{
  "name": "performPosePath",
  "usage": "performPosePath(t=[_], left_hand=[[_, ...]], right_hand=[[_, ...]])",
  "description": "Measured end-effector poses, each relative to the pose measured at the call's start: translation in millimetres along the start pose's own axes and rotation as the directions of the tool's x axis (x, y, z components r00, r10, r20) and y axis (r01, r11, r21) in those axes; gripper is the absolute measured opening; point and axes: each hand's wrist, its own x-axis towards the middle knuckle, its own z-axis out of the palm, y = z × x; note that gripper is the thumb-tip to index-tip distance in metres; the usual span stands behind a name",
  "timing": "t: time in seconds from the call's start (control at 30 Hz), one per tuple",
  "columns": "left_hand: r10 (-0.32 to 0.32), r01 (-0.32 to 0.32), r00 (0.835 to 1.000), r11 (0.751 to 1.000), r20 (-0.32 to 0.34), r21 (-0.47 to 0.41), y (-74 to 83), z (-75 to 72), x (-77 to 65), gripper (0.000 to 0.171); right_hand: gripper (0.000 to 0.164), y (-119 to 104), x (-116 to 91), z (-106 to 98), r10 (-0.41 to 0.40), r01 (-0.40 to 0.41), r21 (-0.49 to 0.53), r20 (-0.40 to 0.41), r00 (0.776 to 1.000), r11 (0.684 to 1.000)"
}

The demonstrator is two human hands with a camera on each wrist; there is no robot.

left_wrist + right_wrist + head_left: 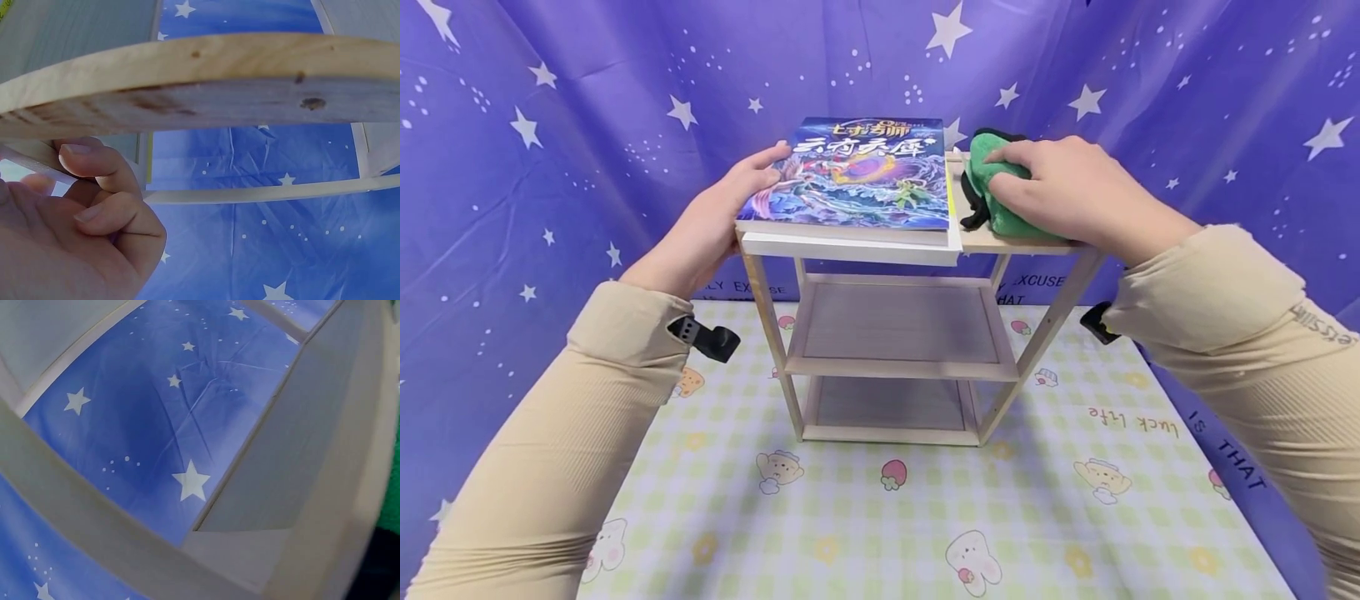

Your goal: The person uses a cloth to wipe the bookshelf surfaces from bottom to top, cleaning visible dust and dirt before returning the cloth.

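A book with a blue illustrated cover [868, 179] lies on the top board of a small wooden shelf rack [1011, 244], over a white, book-like slab [850, 247] that juts past the front edge. My left hand [722, 204] grips the book's left side, thumb at the cover's edge. In the left wrist view its curled fingers [119, 219] show beside a rack post. On the board's right part, my right hand [1067, 183] grips a green plush item [1011, 208] with black straps. The right wrist view shows only a sliver of green plush [392, 481], the hand being out of sight.
The rack's middle shelf [902, 321] and bottom shelf [891, 404] sit below the top board. The rack stands on a table with a green checked cloth [865, 525]. A purple star-patterned curtain [625, 75] hangs behind and at both sides.
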Motion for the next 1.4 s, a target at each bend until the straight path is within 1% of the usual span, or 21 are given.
performPosePath(t=[0.2,0.3,0.5,0.6,0.67,0.77,0.97,1.17,1.4], left_hand=[[0.009,-0.009,1.0,1.0,-0.001,-0.004,-1.0,1.4,0.5,0.049],[0.013,-0.013,1.0,1.0,0.001,-0.027,-1.1,1.5,1.0,0.049],[0.011,-0.011,1.0,0.999,0.007,-0.05,-2.3,0.7,0.8,0.05],[0.013,-0.012,1.0,0.998,0.009,-0.062,-2.8,1.0,1.2,0.05],[0.008,-0.008,1.0,0.997,0.008,-0.073,-2.8,1.3,1.6,0.05],[0.0,0.001,1.0,0.997,0.008,-0.083,-2.9,1.4,1.9,0.05],[-0.005,0.006,1.0,0.996,0.011,-0.087,-2.7,1.0,1.5,0.05],[-0.009,0.009,1.0,0.996,0.009,-0.084,-3.2,0.1,1.2,0.05],[-0.003,0.004,1.0,0.996,0.017,-0.091,-3.3,1.5,2.0,0.05]], right_hand=[[0.057,0.7,-14.1,0.6,0.01,-0.01,0.03,-0.025,1.0,1.0],[0.056,-1.7,-17.8,2.2,0.0,0.001,0.031,-0.046,0.999,1.0],[0.056,-12.3,-18.9,8.7,-0.055,0.057,0.028,-0.081,0.995,0.998],[0.054,-17.7,-17.5,10.3,-0.089,0.093,0.046,-0.094,0.992,0.995],[0.053,-21.1,-16.1,10.3,-0.096,0.102,0.061,-0.09,0.991,0.993],[0.052,-24.5,-13.5,9.5,-0.086,0.09,0.066,-0.066,0.994,0.994],[0.053,-29.9,-4.6,8.5,-0.038,0.039,0.05,-0.025,0.999,0.998],[0.053,-33.8,6.9,8.7,-0.01,0.011,0.026,-0.025,1.0,1.0],[0.055,-31.5,23.2,11.1,0.042,-0.042,0.014,-0.021,0.999,0.999]])
